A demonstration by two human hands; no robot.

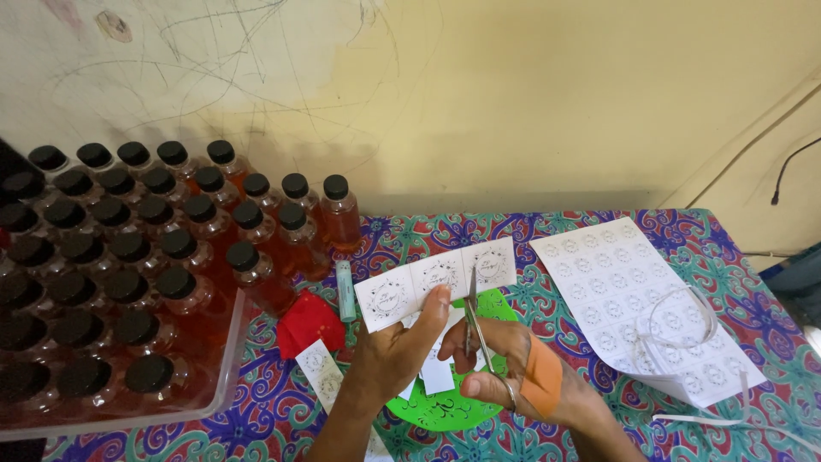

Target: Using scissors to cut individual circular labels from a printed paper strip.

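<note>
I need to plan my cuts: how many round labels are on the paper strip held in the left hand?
3 on the white paper strip: one at its left end, one in the middle, one at its right end beside the scissors' blades. None seems hidden.

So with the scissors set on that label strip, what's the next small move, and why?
Probably closing the scissors to snip through the label strip. The right hand has the blades on the line between two printed labels, and the left hand holds the strip taut.
</note>
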